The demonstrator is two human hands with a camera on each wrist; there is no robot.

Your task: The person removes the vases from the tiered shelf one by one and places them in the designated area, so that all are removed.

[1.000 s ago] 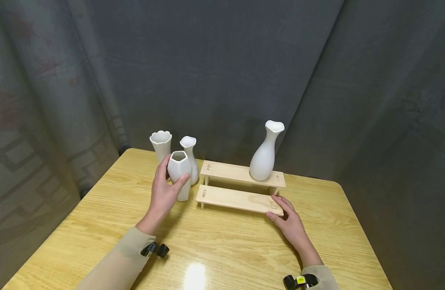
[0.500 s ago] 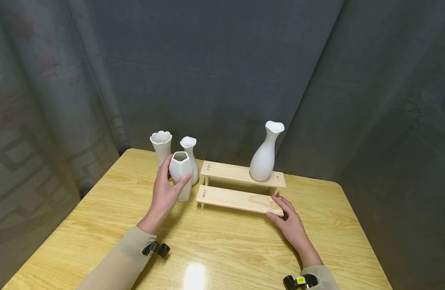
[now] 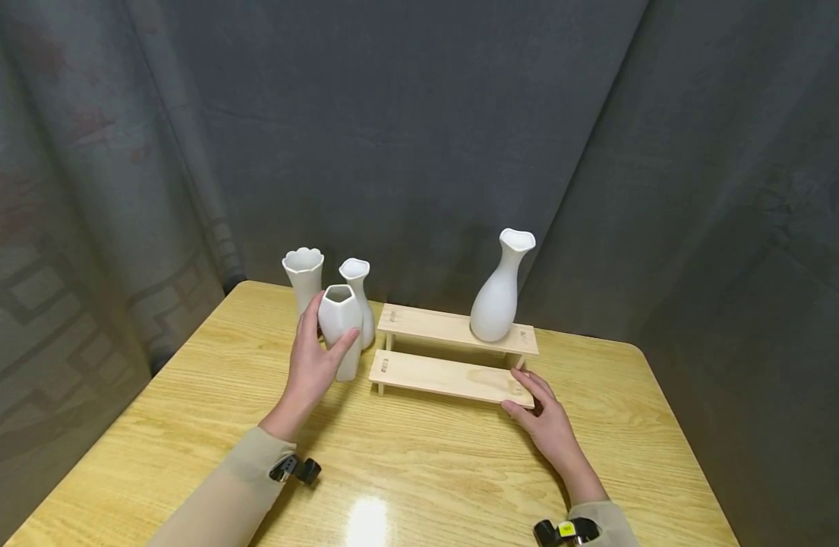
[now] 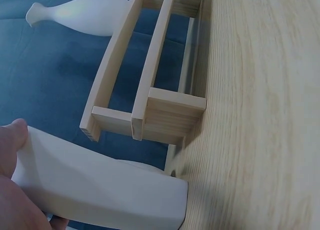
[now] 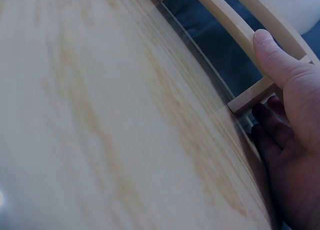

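Note:
My left hand [image 3: 308, 363] holds a white faceted vase [image 3: 340, 317] with a five-sided mouth, thumb on the near side and fingers round the far side. The vase is upright, its base close to the table in the left wrist view. To the right is a two-step wooden display stand [image 3: 440, 375]. My right hand [image 3: 550, 427] grips the right end of its lower step, thumb [image 5: 272, 55] at the front edge and the other fingers at the end. On the upper step, towards the right, stands a tall white bottle-shaped vase [image 3: 496, 302] with a wavy rim.
Behind the left hand stand a white vase with a scalloped rim [image 3: 304, 275] and a slim-necked white vase [image 3: 366, 315], both partly hidden. Grey curtains [image 3: 419, 137] hang close behind the wooden table [image 3: 433, 471].
The left hand and its faceted vase have shifted very slightly to the right since the first frame. The right hand and the stand keep their place.

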